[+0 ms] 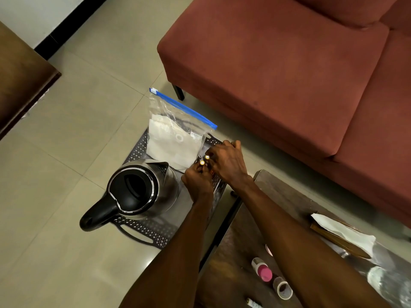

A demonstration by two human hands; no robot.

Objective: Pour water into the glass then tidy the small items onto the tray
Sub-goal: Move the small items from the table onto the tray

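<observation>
Here, both hands at right edge of dark perforated plastic tray on floor, left hand and right hand each pinching small yellow-tipped batteries, steel electric kettle at tray's near-left corner, clear zip bag at far edge.

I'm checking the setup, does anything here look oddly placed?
Yes: the tray sits on the floor, not the table, with the kettle on it and a zip bag overhanging its far edge.
</observation>
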